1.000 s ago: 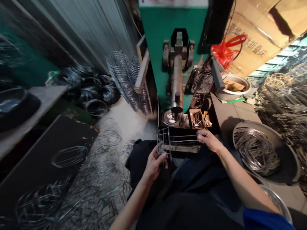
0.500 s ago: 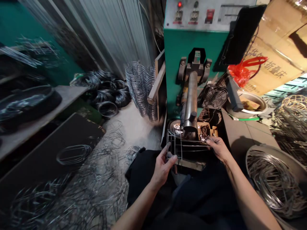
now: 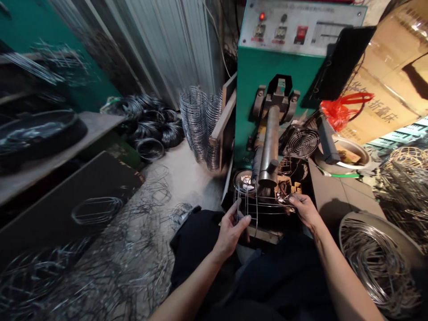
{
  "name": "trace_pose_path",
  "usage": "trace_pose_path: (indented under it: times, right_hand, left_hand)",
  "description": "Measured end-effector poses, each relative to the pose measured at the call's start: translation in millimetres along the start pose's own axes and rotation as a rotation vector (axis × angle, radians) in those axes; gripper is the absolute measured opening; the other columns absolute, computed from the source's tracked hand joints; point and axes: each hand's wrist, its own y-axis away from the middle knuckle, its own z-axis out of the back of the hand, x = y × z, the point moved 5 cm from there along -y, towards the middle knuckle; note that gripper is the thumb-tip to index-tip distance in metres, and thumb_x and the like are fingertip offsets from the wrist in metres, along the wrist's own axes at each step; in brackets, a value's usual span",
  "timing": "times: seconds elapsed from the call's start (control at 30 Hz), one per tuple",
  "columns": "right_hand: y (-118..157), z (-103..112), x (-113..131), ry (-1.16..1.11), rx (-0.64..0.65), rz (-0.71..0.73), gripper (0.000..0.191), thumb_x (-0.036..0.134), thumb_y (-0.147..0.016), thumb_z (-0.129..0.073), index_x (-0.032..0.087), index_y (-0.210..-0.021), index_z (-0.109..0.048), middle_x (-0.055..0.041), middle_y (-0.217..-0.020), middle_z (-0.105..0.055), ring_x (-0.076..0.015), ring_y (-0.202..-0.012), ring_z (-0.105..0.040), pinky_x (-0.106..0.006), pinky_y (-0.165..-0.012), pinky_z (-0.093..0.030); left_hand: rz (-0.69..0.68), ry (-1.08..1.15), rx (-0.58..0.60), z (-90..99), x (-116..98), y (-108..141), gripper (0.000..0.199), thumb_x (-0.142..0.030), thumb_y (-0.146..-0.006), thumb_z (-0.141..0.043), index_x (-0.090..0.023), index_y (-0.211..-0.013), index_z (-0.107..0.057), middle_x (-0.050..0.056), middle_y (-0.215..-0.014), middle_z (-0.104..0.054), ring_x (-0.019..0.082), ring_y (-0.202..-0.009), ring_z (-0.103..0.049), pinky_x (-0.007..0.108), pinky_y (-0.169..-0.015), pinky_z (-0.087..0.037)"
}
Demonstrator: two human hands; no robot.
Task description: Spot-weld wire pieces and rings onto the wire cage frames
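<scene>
A thin wire frame [image 3: 257, 208] spans the space between my hands, just below the metal cylinder [image 3: 269, 147] that juts from the green machine [image 3: 261, 67]. My left hand [image 3: 230, 229] grips the frame's left end, where several wires cross, with thumb and fingers around it. At the opposite end my right hand [image 3: 302, 208] pinches the long wires between thumb and fingertips. Part of the frame is hidden by the left fingers, and its thin wires blend into the dark space beneath the machine.
Stacked wire rings [image 3: 194, 125] stand left of the machine beside a wooden board [image 3: 224, 116]. A basin [image 3: 361, 218] of bent wires sits at my right. Loose wire pieces [image 3: 133, 249] litter the floor. A pot [image 3: 354, 154] and a red bag [image 3: 334, 113] lie at the right.
The camera view has tilted and shifted slightly, so the machine appears lower and farther right. Both hands keep their hold on the wire frame, with little movement relative to the machine.
</scene>
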Motion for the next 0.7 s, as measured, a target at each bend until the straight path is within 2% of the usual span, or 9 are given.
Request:
trace_pose_path:
  times: [0.17, 0.4, 0.47, 0.57, 0.63, 0.7]
  right_hand:
    - [-1.4, -1.4, 0.7, -0.051, 0.029, -0.049, 0.059, 0.063, -0.067, -0.084, 0.021, -0.053, -0.045, 0.0021, -0.053, -0.043, -0.0128, -0.050, -0.038, -0.029, -0.049, -0.037]
    - [-2.2, 2.6, -0.1, -0.085, 0.019, -0.019, 0.057, 0.056, -0.073, -0.083, 0.020, -0.055, -0.042, 0.0039, -0.057, -0.035, -0.0114, -0.054, -0.033, -0.026, -0.051, -0.031]
    - [2.6, 3.6, 3.1, -0.083, -0.049, 0.069, 0.050, 0.050, -0.076, -0.082, 0.020, -0.062, -0.045, 0.0041, -0.062, -0.037, -0.0119, -0.058, -0.035, -0.026, -0.055, -0.031]
    - [18.6, 3.5, 12.3, -0.025, -0.226, 0.268, 0.040, 0.045, -0.079, -0.081, 0.021, -0.076, -0.049, 0.0034, -0.074, -0.046, -0.0138, -0.069, -0.042, -0.026, -0.065, -0.035]
    - [31.1, -2.0, 18.2, 0.072, -0.284, 0.354, 0.038, 0.046, -0.084, -0.076, 0.021, -0.074, -0.050, 0.0022, -0.076, -0.049, -0.0152, -0.073, -0.044, -0.028, -0.070, -0.036]
    - [40.5, -10.7, 23.0, 0.165, -0.274, 0.385, 0.041, 0.049, -0.089, -0.068, 0.019, -0.066, -0.052, -0.0006, -0.076, -0.052, -0.0169, -0.075, -0.047, -0.030, -0.071, -0.037]
  left_hand:
    - [-0.002, -0.009, 0.025, -3.5, -2.1, -5.5, 0.085, -0.040, -0.078, -0.082, -0.022, -0.151, -0.043, -0.007, -0.076, -0.051, 0.008, -0.042, -0.054, 0.024, -0.035, -0.050]
    - [0.016, -0.010, 0.008, -0.8, 2.9, -9.5, 0.084, -0.040, -0.076, -0.084, -0.020, -0.148, -0.047, -0.006, -0.078, -0.052, 0.007, -0.045, -0.054, 0.024, -0.038, -0.051]
    - [0.011, -0.014, 0.009, 0.2, 4.1, -10.0, 0.084, -0.041, -0.077, -0.083, -0.020, -0.150, -0.045, -0.006, -0.078, -0.053, 0.008, -0.046, -0.054, 0.024, -0.039, -0.051]
    - [-0.023, -0.038, -0.015, 2.0, 3.9, -10.6, 0.080, -0.039, -0.077, -0.083, -0.019, -0.147, -0.050, -0.006, -0.076, -0.053, 0.007, -0.052, -0.055, 0.020, -0.044, -0.050]
    - [-0.044, -0.041, -0.020, 1.8, 3.2, -10.3, 0.075, -0.038, -0.077, -0.084, -0.019, -0.143, -0.053, -0.006, -0.074, -0.053, 0.006, -0.052, -0.053, 0.019, -0.044, -0.049]
    - [-0.044, -0.026, -0.012, 0.3, 3.5, -8.9, 0.075, -0.038, -0.077, -0.083, -0.019, -0.143, -0.053, -0.007, -0.072, -0.052, 0.007, -0.047, -0.051, 0.021, -0.041, -0.048]
